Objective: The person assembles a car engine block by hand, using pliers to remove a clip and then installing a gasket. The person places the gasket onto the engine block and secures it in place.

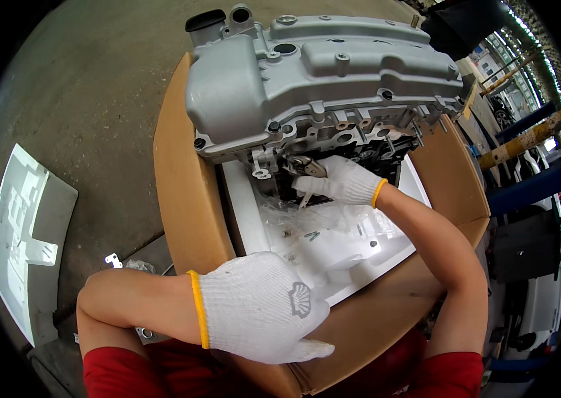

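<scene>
A silver-grey engine (pixel 343 73) with a ribbed valve cover sits upright in an opened cardboard box. My right hand (pixel 347 180), in a white knit glove with a yellow cuff, reaches to the engine's near side. Its fingers are closed at a small grey metal part (pixel 310 167), whose exact kind I cannot make out. My left hand (pixel 260 308), in a matching glove, is over the box's near left edge with the thumb stretched out. Its other fingers are foreshortened and partly hidden; nothing shows in it.
White foam packing (pixel 353 249) and crumpled clear plastic (pixel 287 215) lie below the engine. The tall cardboard flap (pixel 184 172) stands at the left. A white panel (pixel 28 245) and small metal plate (pixel 113 261) are on the left; blue-and-yellow posts (pixel 526 139) stand at right.
</scene>
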`<state>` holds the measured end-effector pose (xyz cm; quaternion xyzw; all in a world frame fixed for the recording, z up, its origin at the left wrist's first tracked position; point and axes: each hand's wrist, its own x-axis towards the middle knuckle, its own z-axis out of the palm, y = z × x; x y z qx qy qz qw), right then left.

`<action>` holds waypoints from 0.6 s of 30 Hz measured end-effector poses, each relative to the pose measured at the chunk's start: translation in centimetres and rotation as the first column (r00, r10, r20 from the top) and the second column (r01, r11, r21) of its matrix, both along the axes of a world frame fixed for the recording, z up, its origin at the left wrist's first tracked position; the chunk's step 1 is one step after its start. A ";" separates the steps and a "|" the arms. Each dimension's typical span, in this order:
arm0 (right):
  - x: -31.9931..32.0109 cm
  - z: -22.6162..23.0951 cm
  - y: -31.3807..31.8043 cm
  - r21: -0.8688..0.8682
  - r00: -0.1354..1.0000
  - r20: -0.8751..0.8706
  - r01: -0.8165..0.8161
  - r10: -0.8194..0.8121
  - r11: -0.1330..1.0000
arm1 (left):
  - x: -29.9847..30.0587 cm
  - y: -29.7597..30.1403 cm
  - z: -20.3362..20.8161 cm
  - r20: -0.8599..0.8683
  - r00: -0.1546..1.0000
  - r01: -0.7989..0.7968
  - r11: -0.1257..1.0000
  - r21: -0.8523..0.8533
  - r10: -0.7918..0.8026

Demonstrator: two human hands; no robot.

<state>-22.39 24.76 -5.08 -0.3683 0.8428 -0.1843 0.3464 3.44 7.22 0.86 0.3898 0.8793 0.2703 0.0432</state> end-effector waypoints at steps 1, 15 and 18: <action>-0.4 0.6 0.4 -0.011 1.000 0.017 -0.014 0.014 1.000 | 0.0 0.0 0.2 -0.019 1.000 0.002 1.000 -0.012 -0.003; -2.8 3.6 13.9 0.071 0.998 -0.010 0.069 -0.069 0.995 | -0.1 -0.1 0.7 -0.100 0.995 0.008 1.000 -0.028 -0.011; -3.2 4.9 15.3 0.005 0.976 -0.042 0.213 -0.213 0.977 | -0.9 0.2 1.1 0.056 0.998 0.021 0.997 -0.075 -0.017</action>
